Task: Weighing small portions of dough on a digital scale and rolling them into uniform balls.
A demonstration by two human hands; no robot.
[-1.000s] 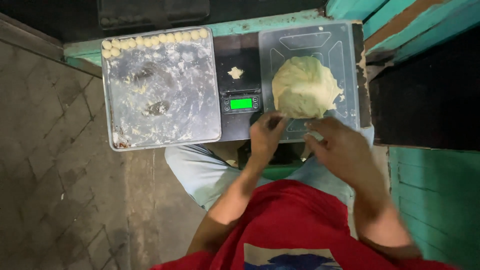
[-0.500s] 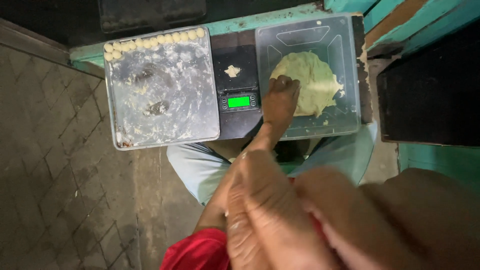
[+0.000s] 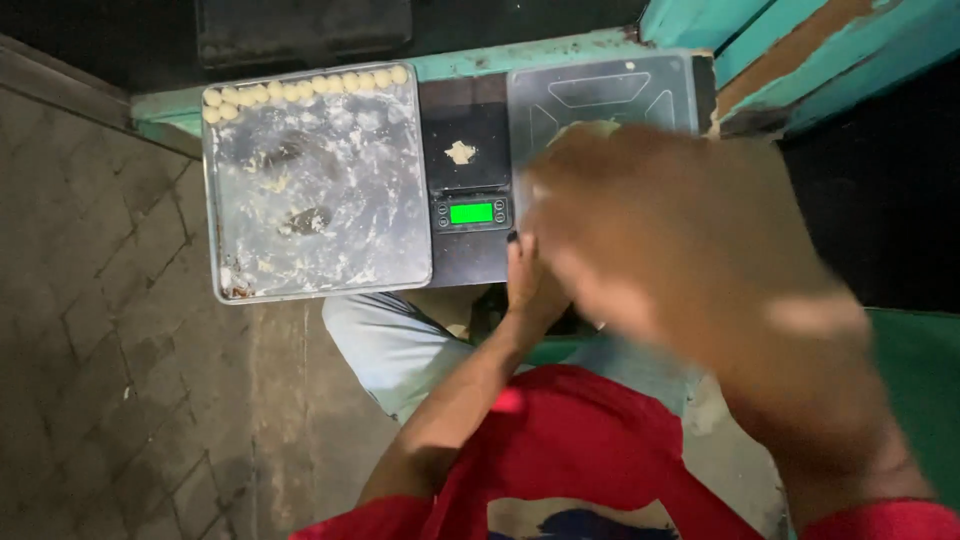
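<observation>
My right hand [image 3: 690, 250] is raised close to the camera, large and blurred, and it covers most of a clear plastic container [image 3: 620, 80]. Only a pale sliver of the dough lump [image 3: 592, 127] inside shows above the hand. My left hand [image 3: 530, 285] sits at the near edge of the container, beside a black kitchen scale [image 3: 465, 250] with a lit green display [image 3: 471, 212]. A small scrap of dough [image 3: 460, 152] lies on the scale's platform. The fingers of both hands are hidden or blurred.
A floured metal tray [image 3: 320, 240] lies left of the scale, with a row of small dough balls [image 3: 305, 90] along its far edge. All rest on a teal wooden ledge [image 3: 520, 55]. Paved ground [image 3: 100, 350] lies to the left, and teal boards [image 3: 800, 60] to the right.
My right hand has risen further toward the camera and now hides the dough. My left hand has drawn back from the dough lump to the container's near edge.
</observation>
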